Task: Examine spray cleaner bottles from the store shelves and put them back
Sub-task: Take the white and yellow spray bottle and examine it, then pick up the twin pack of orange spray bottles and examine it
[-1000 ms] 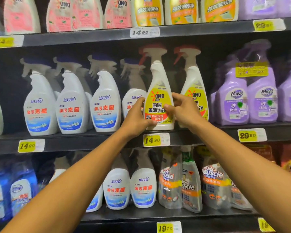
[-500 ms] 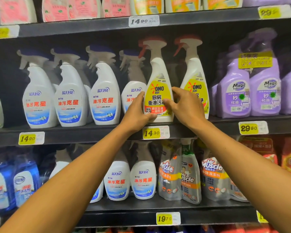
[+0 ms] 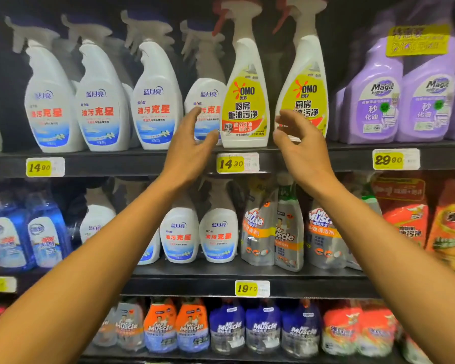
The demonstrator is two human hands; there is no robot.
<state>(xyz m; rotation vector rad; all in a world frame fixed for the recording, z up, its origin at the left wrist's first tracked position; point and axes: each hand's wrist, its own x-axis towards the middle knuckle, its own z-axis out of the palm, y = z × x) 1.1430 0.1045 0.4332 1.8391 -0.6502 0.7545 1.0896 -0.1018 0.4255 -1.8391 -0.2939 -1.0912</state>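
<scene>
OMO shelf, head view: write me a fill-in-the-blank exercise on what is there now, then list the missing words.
1. The OMO bottle between the two hands stands on the shelf above a price tag reading ____.
2. Its label is mainly ____.
3. The left hand and right hand are both ____, gripping nothing.
4. The Magic bottles to the right are ____ in colour.

Missing words: 14.90; yellow; open; purple

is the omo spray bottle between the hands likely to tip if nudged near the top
Probably yes: the OMO bottle is tall with a long narrow neck and a small base on the shelf. Its body looks like rigid, glossy plastic, so likely stiff and somewhat slippery. Neighbouring bottles stand close and might catch it.
</scene>
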